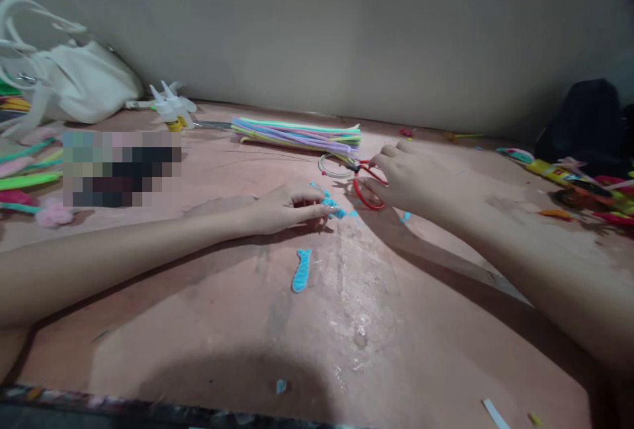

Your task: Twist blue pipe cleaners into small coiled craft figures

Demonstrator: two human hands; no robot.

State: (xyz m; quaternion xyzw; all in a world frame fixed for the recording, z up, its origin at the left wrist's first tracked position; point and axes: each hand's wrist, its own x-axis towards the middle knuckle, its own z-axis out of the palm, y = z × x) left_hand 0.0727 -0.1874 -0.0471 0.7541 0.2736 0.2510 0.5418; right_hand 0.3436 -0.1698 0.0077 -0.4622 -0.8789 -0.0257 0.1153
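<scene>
My left hand [297,206] rests on the table with its fingers closed on a small bright blue fuzzy piece [333,204], partly hidden by the thumb and fingers. Just to the right, my right hand [401,168] has its fingers at the red loop handles of a pair of scissors [369,199]. The scissors' blades are hard to make out. Closer to me lies a flat blue fish-shaped piece [301,272] with a forked tail end. Tiny blue scraps [405,216] are scattered around both hands.
A bundle of pastel pipe cleaners [297,135] lies behind the hands. Pointed-tip glue bottles [171,109] and a white handbag [84,79] stand at the back left. Fluffy craft pieces [52,212] lie left; a yellow tube [547,170] and a dark bag [584,122] are at right.
</scene>
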